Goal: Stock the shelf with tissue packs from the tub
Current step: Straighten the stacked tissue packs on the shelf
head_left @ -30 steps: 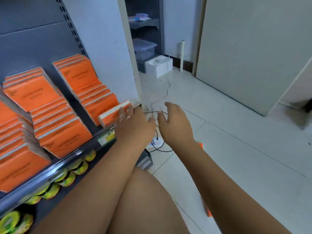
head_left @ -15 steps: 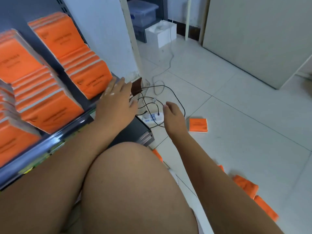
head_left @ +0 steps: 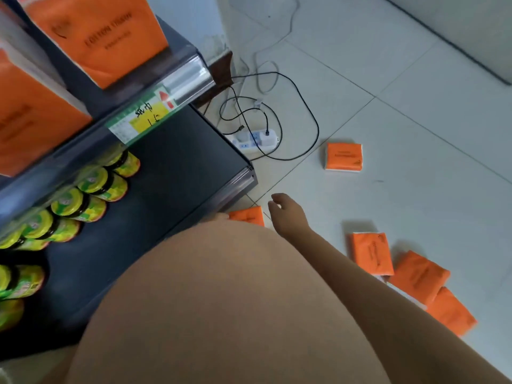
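Note:
Orange tissue packs (head_left: 97, 37) stand in rows on the upper shelf (head_left: 177, 87) at the top left. More packs lie loose on the tiled floor: one (head_left: 343, 157) by the cables, and three (head_left: 371, 253) (head_left: 418, 277) (head_left: 450, 314) at the right. Another pack (head_left: 248, 216) lies beside the lower shelf corner, partly hidden behind my knee. My right hand (head_left: 288, 214) hovers just right of that pack, fingers relaxed and holding nothing. Only a fingertip of my left hand (head_left: 220, 216) shows over the knee, at that pack's left edge. No tub is in view.
My bare knee (head_left: 221, 300) fills the lower middle of the view. The dark lower shelf (head_left: 180, 167) carries several green-and-yellow jars (head_left: 91, 187). A white power strip (head_left: 255, 139) with black and white cables lies on the floor near the shelf corner.
The view has tipped down from the shelf to the floor. Both hands have dropped from the shelf edge to the pack near the lower shelf corner; the left is now mostly hidden behind my knee.

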A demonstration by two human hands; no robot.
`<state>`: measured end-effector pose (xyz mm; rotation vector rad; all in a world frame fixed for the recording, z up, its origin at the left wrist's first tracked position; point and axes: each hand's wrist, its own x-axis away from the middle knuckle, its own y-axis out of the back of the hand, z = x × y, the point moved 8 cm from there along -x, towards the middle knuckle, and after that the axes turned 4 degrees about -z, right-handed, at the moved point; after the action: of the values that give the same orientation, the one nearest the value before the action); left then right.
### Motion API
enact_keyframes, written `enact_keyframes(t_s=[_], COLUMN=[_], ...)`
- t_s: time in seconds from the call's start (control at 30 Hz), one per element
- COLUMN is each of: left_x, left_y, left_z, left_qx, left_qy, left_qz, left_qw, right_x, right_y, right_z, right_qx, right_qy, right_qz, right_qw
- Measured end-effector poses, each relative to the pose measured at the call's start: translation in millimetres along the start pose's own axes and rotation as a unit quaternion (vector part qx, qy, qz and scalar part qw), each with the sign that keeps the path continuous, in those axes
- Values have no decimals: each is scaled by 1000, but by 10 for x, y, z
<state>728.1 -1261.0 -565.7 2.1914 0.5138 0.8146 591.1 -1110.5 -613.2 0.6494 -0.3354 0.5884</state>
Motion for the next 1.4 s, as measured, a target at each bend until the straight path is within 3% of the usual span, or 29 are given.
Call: enact_keyframes(t_s=[0.1,0.27,0.57,0.9,1.0,1.1,1.23,1.4], left_x=[-74,-400,-543,-211,48,167,247,517], left_y=[-306,-849,-944,-218,-50,27,383,1104], left_z=[386,885,648,-383,-672,-893,-1154,-1533], left_qx=[87,145,250,293,352,361,409,417], left_qy=[162,236,232,126,137,120,106,21], left_qz=[25,66,65,65,76,78,76,2], left_qw=[983,959,938,946,923,921,903,909], right_x=[-175,-430,-471,101,314,486,598,912], right_y=[-297,-649,-811,325,500,620,962,1381], right_z=[-241,-464,-588,196,451,509,750,1636], right_qx=[41,103,72,-44,-32,-72,-99,-198], right_qy=[-39,-56,-93,-35,-28,-35,15,142], right_qz=[38,52,-15,-193,-193,-201,-240,-259], right_qw=[998,992,993,980,980,976,965,935])
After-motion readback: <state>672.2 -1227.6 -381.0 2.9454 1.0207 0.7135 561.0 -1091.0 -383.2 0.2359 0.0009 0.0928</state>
